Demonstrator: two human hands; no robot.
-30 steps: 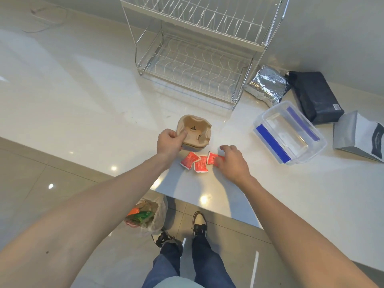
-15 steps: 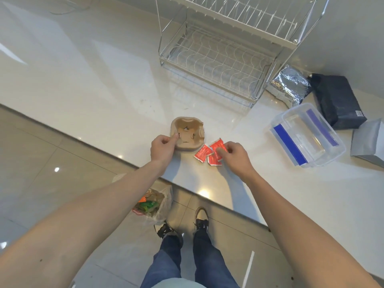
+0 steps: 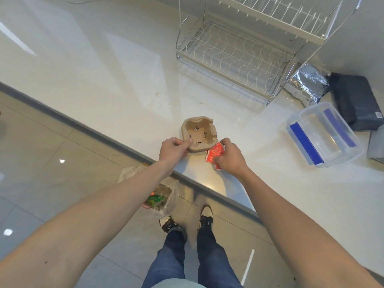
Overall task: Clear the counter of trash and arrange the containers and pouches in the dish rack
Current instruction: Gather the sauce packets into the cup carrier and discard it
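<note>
Early yet: the left hand (image 3: 173, 149) pinches the cup tray (image 3: 200, 133) and the right hand (image 3: 229, 159) bunches what seem to be sauce packets (image 3: 215, 153), while beyond the right hand the rack (image 3: 234, 57) stands bare, box (image 3: 324, 134) and pouches (image 3: 307, 86) unplaced.

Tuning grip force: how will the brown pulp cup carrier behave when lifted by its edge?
The cup carrier is likely light: the left hand lifts its rim with a thumb pinch alone. Its moulded pulp walls look thin and dented, so probably semi-stiff, crushable under a hard squeeze. The matte surface should not slip, and the flat shape is unlikely to roll.
</note>
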